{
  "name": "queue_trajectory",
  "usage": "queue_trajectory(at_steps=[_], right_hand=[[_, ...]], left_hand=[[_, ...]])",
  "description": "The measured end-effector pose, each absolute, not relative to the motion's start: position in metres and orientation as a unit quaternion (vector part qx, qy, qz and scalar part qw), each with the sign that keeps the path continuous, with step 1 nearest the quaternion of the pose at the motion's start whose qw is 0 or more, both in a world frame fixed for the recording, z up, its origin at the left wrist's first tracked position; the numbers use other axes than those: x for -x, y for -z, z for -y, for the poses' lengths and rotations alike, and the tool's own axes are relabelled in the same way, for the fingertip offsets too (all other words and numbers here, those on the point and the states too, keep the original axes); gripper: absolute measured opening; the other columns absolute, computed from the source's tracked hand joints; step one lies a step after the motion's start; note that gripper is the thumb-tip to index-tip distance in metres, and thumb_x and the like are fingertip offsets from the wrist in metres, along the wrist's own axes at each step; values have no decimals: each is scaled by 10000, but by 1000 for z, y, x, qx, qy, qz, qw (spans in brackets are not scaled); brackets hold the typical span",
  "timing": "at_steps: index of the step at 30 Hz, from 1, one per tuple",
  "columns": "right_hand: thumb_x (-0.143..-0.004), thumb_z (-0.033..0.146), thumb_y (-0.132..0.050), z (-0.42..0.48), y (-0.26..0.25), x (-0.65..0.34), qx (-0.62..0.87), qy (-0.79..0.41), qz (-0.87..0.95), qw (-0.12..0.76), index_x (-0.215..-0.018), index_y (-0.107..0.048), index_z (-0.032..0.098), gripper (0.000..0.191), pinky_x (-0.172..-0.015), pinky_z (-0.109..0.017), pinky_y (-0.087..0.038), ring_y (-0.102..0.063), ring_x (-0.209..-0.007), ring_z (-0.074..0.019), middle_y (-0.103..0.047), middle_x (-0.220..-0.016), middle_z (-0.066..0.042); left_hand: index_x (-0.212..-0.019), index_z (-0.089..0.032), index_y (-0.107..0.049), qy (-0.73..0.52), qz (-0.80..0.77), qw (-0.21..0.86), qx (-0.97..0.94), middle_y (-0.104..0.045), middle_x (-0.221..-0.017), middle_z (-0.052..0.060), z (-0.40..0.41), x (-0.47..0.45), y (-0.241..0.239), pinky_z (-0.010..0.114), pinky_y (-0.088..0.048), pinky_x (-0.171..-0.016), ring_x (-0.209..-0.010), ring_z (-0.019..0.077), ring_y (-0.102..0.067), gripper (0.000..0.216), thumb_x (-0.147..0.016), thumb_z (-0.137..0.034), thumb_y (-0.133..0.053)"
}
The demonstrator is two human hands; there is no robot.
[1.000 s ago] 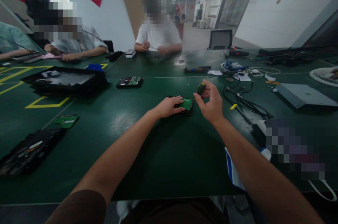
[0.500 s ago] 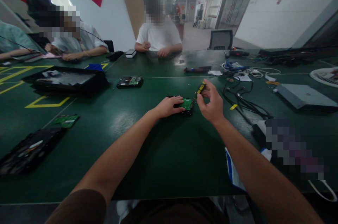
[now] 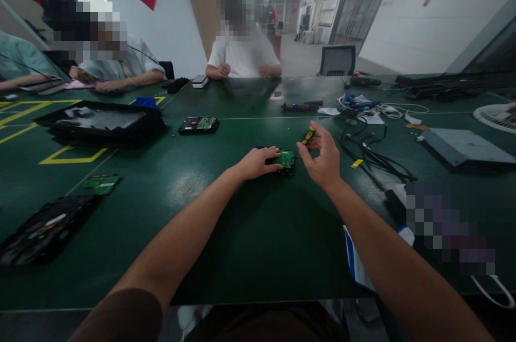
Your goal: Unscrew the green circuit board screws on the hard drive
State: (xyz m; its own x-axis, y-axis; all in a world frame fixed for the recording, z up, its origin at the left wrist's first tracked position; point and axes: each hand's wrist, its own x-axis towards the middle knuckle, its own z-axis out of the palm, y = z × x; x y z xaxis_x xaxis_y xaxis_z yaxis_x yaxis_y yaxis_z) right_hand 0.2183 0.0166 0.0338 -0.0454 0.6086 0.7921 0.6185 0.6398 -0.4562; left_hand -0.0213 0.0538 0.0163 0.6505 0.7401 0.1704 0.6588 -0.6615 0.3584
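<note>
Since the hard drive (image 3: 286, 159) could slide on the desk (image 3: 262, 250), left hand (image 3: 256, 163) clamps fingers over it; just right of it, right hand (image 3: 323, 158) pinches a screwdriver (image 3: 308, 136), probably for fine control.

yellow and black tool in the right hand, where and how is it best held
Probably by its slim handle, pinched from the right, as the right hand does: the handle slants, upper end leaning right, lower end toward the green-board device.
</note>
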Motion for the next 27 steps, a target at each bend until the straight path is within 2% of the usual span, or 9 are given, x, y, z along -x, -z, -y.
queue_trajectory(at_steps=[6,10,16,21,27], right_hand=[[-953,296,-596,-17,-34,-219,420,4,729,540,-1577,-369,313,664,-840,-480,-658,-709,-901,-238,-647,-1278,-101],[-929,340,-656,-16,-35,-218,425,2,720,549,-1534,-423,308,649,-784,-449,-662,-696,-871,-228,-637,-1258,-102],[-957,311,-599,-17,-34,-217,411,-11,728,549,-1554,-390,298,633,-836,-455,-655,-712,-921,-233,-628,-1337,-110],[-914,338,-677,-16,-35,-217,423,16,721,548,-1498,-451,292,628,-761,-455,-663,-691,-841,-225,-636,-1230,-107],[-932,284,-618,-15,-35,-216,417,4,733,537,-1558,-367,298,675,-796,-481,-672,-701,-895,-239,-620,-1287,-131]], left_hand=[[-1448,-170,-593,-154,-389,132,-898,-512,-1568,124,-53,21,-15,413,-374,-1218,-1474,270,-476,603,-962,-525,-627],[-1444,-185,-599,-156,-388,129,-899,-513,-1568,113,-54,21,-14,415,-365,-1226,-1473,273,-477,601,-960,-540,-623],[-1454,-169,-587,-145,-391,133,-899,-505,-1572,124,-55,21,-16,427,-365,-1227,-1480,277,-467,617,-960,-536,-626],[-1453,-169,-588,-150,-389,133,-899,-502,-1572,130,-54,21,-16,431,-369,-1224,-1478,279,-470,614,-963,-538,-620],[-1450,-207,-592,-152,-393,130,-898,-506,-1576,102,-54,21,-16,426,-375,-1219,-1470,275,-481,593,-960,-538,-631]])
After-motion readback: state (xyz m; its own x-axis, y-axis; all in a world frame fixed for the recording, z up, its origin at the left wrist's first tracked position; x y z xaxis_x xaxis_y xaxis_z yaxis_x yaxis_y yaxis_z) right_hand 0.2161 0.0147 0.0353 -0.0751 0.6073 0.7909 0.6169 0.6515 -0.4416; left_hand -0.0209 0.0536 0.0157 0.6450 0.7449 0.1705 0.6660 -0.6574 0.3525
